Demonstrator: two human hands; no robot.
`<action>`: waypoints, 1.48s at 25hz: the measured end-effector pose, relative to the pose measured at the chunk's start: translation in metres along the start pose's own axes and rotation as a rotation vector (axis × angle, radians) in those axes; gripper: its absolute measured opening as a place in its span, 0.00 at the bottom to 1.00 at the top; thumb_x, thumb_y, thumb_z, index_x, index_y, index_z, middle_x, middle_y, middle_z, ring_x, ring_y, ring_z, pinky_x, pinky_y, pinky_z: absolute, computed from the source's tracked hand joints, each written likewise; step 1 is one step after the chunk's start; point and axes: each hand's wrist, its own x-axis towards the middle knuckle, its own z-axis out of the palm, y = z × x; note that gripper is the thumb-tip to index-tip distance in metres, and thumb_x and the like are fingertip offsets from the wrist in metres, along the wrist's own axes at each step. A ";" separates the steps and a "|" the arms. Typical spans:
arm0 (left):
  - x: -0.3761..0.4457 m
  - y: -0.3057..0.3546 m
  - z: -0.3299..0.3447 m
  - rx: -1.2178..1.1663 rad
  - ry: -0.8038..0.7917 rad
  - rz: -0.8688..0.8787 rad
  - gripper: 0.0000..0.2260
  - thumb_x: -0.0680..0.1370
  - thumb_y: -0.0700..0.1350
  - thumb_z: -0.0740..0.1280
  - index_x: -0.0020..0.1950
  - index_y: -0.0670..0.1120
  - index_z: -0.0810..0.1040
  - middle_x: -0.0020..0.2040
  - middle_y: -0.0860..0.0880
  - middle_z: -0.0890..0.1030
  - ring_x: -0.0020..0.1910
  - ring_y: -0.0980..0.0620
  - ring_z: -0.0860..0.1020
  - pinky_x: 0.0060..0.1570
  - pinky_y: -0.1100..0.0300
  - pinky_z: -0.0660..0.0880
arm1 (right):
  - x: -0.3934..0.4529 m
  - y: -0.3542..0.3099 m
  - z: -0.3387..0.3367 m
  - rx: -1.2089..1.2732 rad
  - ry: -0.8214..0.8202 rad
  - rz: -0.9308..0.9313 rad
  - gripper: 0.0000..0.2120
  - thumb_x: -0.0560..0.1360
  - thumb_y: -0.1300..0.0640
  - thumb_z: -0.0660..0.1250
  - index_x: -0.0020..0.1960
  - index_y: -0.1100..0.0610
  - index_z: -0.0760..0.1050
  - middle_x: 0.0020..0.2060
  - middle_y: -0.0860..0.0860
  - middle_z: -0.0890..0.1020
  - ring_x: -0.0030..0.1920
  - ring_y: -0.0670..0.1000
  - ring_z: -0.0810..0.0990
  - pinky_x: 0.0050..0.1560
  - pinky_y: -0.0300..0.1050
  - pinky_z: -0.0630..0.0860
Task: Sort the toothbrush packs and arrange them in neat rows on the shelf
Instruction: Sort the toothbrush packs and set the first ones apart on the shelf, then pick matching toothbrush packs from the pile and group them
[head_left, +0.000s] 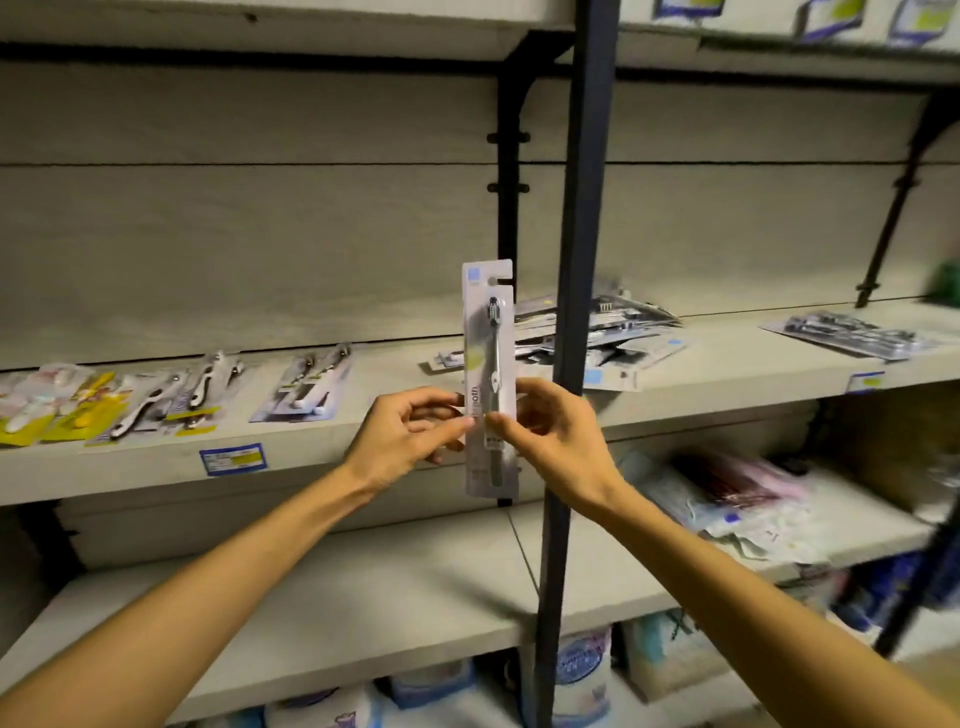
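Grey shop shelving fills your view, with a dark upright post (582, 218) running down just right of centre. You hold one toothbrush pack (489, 379) upright in front of the middle shelf (363, 441), clear of the board. Your left hand (410, 431) pinches its lower left edge and your right hand (550, 431) pinches the lower right edge, fingers (501, 422) curled onto the card, so both hands grip the same pack.

By my reading, you are in the sorting step: checking which kind this grey-and-white brush is before placing it. At 9 o'clock from the pack, sorted packs (306, 387) lie flat in a loose row, with yellow-carded ones (62, 410) at the far left. At 2 o'clock, behind the post, an unsorted heap (613, 332) waits, and further right lies a wide flat pack (852, 335).

Your next move probably calls for matching this pack to its like. Lay it flat beside that group, long edge parallel to its neighbours, likely in the bare stretch of shelf at 9 o'clock just beside your left hand
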 end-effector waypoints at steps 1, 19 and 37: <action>0.004 0.001 0.017 0.010 -0.009 0.014 0.08 0.77 0.41 0.73 0.56 0.46 0.82 0.46 0.45 0.86 0.41 0.46 0.85 0.36 0.57 0.80 | -0.010 0.004 -0.021 0.015 0.041 0.003 0.15 0.76 0.53 0.73 0.61 0.52 0.77 0.47 0.45 0.85 0.47 0.47 0.84 0.44 0.41 0.82; 0.210 0.021 0.305 0.770 -0.242 0.404 0.16 0.76 0.53 0.68 0.63 0.52 0.78 0.71 0.53 0.69 0.67 0.49 0.72 0.58 0.57 0.69 | 0.009 0.143 -0.336 -0.371 0.405 0.361 0.12 0.81 0.52 0.65 0.59 0.58 0.80 0.46 0.55 0.86 0.42 0.49 0.84 0.38 0.41 0.79; 0.392 0.020 0.508 0.994 -0.396 0.220 0.25 0.81 0.62 0.60 0.73 0.51 0.68 0.77 0.45 0.60 0.74 0.42 0.65 0.66 0.46 0.67 | 0.137 0.280 -0.597 -0.547 0.309 0.479 0.12 0.80 0.50 0.67 0.49 0.57 0.85 0.41 0.56 0.86 0.37 0.53 0.82 0.35 0.42 0.75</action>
